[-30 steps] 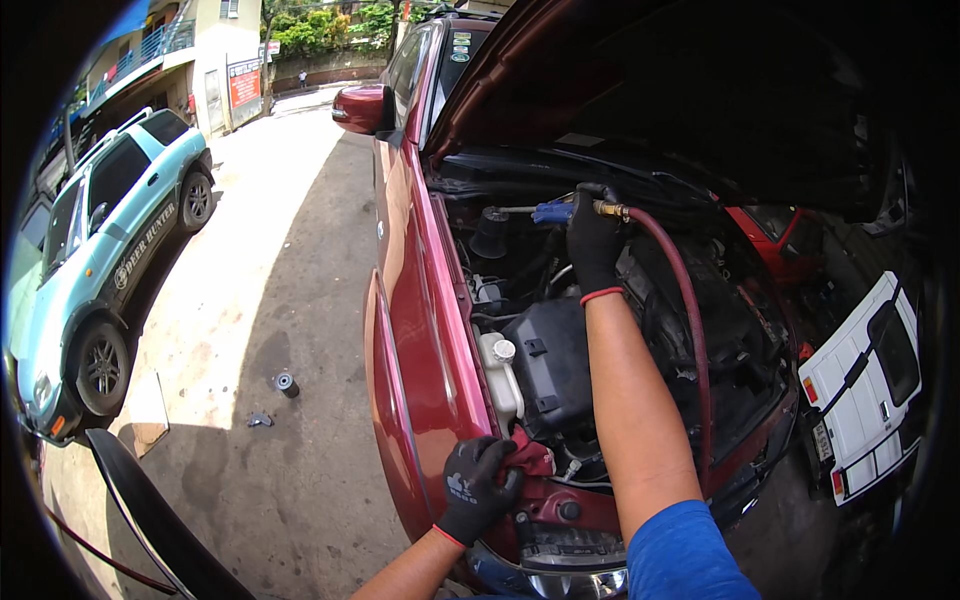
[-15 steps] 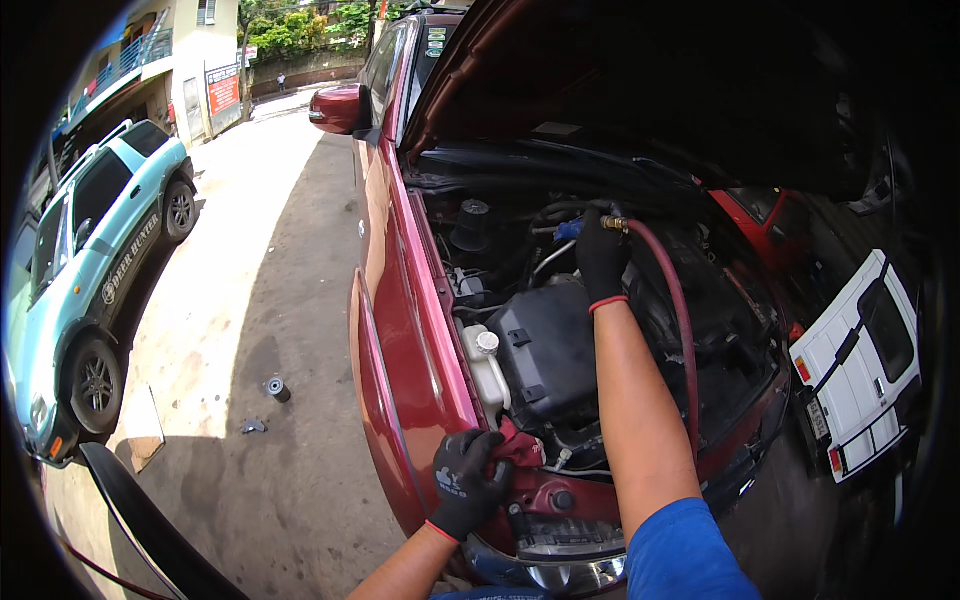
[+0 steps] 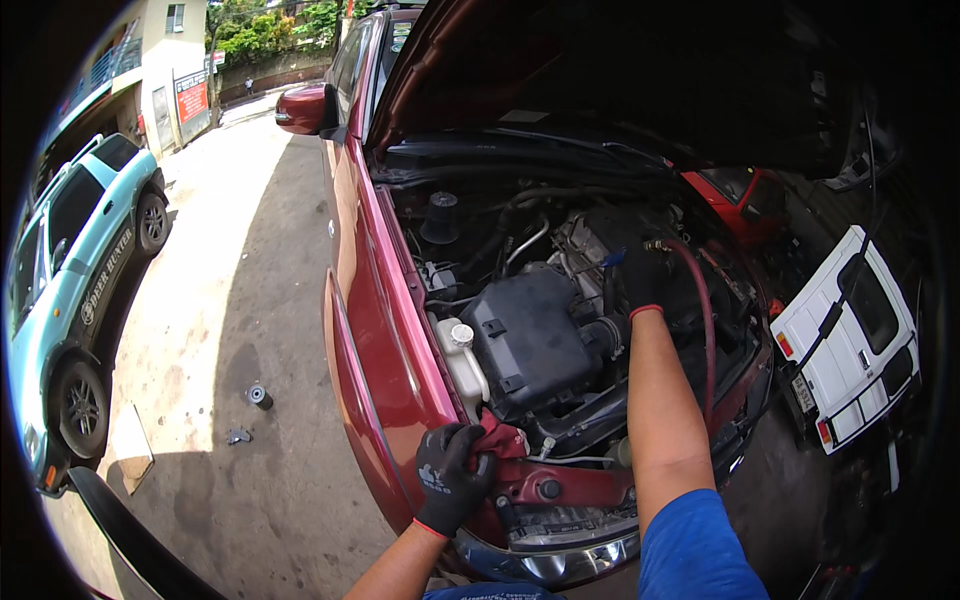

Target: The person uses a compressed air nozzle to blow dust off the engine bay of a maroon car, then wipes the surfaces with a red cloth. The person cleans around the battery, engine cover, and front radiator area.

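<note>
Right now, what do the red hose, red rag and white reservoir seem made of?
Red hose: rubber or flexible plastic, low sheen; it bends in a smooth curve. Red rag: likely cloth, matte, bunched in soft folds. White reservoir: probably moulded plastic, satin, with rounded edges.

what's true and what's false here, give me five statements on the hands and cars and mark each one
1. The left hand holds a red cloth. True.
2. The right hand grips a blue air gun with a red hose joined to it. True.
3. The red car's hood is shut. False: the hood is raised over the engine bay.
4. The white fluid reservoir has its cap off. False: its white cap is on.
5. A light blue SUV stands on the left of the view. True.
</note>
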`<action>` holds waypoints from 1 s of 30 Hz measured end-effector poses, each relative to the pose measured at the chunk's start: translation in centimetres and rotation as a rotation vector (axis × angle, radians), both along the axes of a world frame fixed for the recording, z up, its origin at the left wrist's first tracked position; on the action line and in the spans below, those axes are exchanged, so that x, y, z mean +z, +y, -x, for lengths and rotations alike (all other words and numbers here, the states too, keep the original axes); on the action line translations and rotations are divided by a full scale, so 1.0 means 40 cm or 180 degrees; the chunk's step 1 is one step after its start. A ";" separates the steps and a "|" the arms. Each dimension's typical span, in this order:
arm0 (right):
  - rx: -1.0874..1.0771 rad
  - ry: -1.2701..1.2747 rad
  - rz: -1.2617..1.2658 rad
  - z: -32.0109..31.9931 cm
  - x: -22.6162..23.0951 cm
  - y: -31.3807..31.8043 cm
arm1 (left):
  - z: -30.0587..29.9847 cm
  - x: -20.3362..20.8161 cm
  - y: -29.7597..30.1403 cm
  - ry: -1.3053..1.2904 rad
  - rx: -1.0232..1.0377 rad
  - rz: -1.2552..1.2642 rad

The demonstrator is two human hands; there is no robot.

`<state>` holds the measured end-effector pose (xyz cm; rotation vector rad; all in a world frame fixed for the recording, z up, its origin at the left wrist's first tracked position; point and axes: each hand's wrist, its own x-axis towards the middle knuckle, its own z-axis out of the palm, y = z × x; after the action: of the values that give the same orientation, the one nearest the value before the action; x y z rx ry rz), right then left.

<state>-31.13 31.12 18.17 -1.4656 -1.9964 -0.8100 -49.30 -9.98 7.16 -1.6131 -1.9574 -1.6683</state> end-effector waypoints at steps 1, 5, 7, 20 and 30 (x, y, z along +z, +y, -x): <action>0.0078 0.0062 -0.0006 0.003 -0.001 0.002 | 0.000 0.000 0.000 0.0001 0.0006 0.0005; 0.0249 0.0305 -0.0178 0.036 0.010 -0.007 | 0.000 0.005 -0.002 0.0018 0.0038 0.0071; 0.0771 0.0965 0.0073 0.065 0.035 -0.032 | -0.002 0.006 -0.002 -0.0057 0.0023 0.0088; 0.3566 0.4128 0.0924 0.411 0.215 -0.268 | -0.007 0.004 -0.004 -0.0012 0.0063 0.0104; 0.2998 0.3308 0.0551 0.483 0.186 -0.204 | -0.006 0.001 -0.001 0.0016 0.0082 0.0004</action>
<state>-50.45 22.96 25.60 -0.5860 -1.5827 0.4658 -49.05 -10.01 7.20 -1.5840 -1.9687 -1.6525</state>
